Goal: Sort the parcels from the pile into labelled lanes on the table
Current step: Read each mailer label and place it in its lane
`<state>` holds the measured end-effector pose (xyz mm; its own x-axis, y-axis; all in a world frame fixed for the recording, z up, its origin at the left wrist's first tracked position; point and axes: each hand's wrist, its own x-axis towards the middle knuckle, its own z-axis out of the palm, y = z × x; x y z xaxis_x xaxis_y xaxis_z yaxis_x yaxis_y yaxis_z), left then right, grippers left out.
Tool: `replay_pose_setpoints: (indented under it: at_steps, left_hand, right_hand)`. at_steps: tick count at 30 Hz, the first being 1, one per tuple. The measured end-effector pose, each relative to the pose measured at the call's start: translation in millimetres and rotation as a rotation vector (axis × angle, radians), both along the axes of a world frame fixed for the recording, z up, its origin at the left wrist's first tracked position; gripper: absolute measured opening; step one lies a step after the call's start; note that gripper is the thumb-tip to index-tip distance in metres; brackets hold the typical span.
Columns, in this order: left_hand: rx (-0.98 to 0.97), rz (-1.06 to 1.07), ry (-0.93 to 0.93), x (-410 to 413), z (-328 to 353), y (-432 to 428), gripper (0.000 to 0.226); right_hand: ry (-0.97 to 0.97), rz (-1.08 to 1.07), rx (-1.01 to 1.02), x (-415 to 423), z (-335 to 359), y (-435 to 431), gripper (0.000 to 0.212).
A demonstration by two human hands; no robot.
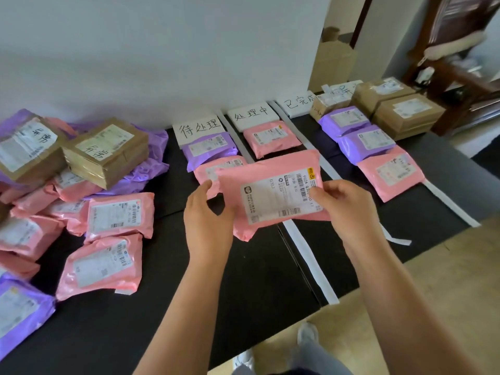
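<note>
Black table [257,280] spreads wide, the parcel pile [81,185] heaped at its left end. Held above the middle lanes is a pink mailer [270,180], label up, with the left hand [208,217] pinching its left edge and the right hand [343,204] pinching its right edge.

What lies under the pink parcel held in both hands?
Beneath the held parcel, another pink parcel shows at its left edge, and a white tape strip runs out below. The rest of that parcel is covered.
</note>
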<state>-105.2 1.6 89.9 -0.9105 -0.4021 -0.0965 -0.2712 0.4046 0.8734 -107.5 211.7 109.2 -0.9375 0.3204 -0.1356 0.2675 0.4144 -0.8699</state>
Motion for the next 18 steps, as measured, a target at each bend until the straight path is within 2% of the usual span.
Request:
replay_pose_setpoints:
  at_steps: [5,11,18]
  left_hand:
    - [0.094,-0.135,-0.172,-21.9,-22.5,35.6,0.04]
    - [0.064,-0.083,-0.215,-59.6,-43.1,92.1,0.03]
    - [0.012,-0.075,-0.308,-120.1,-70.7,150.4,0.023]
  right_hand:
    - [-0.063,-0.026,-0.053,-26.3,-21.5,34.5,0.008]
    - [-0.07,-0.014,-0.03,-80.7,-49.5,88.9,0.016]
    - [-0.104,0.114,0.093,-148.4,-91.8,139.1,0.01]
